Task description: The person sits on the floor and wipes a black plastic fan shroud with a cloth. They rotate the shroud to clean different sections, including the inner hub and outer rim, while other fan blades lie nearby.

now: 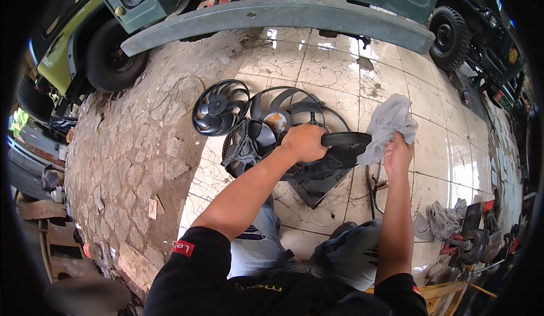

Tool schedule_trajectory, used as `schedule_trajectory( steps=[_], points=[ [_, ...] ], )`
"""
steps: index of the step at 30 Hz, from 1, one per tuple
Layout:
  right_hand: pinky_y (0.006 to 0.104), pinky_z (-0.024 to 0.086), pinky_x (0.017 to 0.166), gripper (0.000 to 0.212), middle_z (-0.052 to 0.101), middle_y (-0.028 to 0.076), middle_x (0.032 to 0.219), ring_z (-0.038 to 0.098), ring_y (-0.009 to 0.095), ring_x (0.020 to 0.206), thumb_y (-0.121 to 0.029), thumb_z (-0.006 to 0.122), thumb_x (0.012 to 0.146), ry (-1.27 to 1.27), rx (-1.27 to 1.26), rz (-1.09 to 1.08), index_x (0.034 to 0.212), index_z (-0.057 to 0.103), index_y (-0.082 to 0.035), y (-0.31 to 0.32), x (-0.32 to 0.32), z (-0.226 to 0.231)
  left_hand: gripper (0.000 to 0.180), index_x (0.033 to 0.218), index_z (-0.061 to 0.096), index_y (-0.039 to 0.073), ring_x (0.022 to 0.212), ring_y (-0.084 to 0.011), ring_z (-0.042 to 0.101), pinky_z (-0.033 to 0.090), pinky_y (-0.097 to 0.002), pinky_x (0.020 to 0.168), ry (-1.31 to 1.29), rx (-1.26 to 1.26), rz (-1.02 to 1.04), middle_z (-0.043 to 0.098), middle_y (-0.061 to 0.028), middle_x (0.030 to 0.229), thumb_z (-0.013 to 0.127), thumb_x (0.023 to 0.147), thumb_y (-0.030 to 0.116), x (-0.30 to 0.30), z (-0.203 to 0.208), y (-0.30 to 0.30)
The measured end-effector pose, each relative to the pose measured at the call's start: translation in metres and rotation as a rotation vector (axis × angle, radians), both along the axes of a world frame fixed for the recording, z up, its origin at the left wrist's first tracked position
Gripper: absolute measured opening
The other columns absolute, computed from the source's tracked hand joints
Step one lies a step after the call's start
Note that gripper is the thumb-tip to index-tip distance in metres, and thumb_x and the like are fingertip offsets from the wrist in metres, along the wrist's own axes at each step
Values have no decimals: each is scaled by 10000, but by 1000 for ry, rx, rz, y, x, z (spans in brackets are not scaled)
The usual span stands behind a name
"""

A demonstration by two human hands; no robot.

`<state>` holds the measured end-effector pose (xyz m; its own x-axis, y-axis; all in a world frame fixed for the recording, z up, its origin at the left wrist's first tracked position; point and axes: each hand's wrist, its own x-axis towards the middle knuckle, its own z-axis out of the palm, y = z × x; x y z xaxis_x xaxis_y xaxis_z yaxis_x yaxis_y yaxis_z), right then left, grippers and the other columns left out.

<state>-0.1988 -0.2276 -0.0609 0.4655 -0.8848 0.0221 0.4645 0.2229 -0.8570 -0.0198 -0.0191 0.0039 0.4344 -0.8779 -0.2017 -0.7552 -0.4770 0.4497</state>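
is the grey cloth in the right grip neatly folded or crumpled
Crumpled: the grey cloth bunches around the right grip, with irregular creases and uneven edges; no neat fold shows.

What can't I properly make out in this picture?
All in the head view:
Left hand: its fingertips, hidden by the hand itself at the black fan frame.
Right hand: some fingertips, apparently lost in the grey cloth it holds.
Green vehicle: its upper part, cut off by the top edge.
Dark rounded thing, lower left: too blurred to identify.
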Motion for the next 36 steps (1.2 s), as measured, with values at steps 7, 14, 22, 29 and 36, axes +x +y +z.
schedule_trajectory(
  steps=[7,14,22,29,36],
  points=[
    [389,487,914,250,649,193,1177,607,328,1097,-156,700,893,559,-1388,120,1079,627,-6,49,10,3,362,1069,724,76,1072,-342,669,536,-447,943,-39,-32,1,718,-174,1077,660,827,337,-1,-1,2],
    [376,506,817,175,667,206,1078,656,319,917,-144,651,903,646,-916,172,992,576,-12,25,13,-6,363,1052,740,92,1005,-383,672,534,-468,900,-10,-58,22,724,-194,1005,673,810,354,5,-7,5],
    [354,511,890,426,677,166,1071,672,305,1010,56,493,845,606,-885,152,1233,614,-71,10,11,-18,338,1038,740,100,1011,-374,675,537,-472,902,-27,-55,-10,727,-172,1003,678,792,323,3,-3,4],
    [399,513,834,302,671,194,1039,651,355,964,13,505,833,658,-946,226,1088,663,-18,31,14,-1,348,1058,741,107,1006,-381,677,542,-466,903,-57,-13,-21,727,-173,1012,688,784,314,-1,-2,3],
    [384,505,858,293,668,201,1038,653,354,983,-4,504,838,805,-869,249,1083,664,-14,6,-2,-15,360,1073,751,120,1019,-371,674,538,-468,904,-52,-21,-46,730,-169,1021,689,762,290,0,3,2]
  ],
)
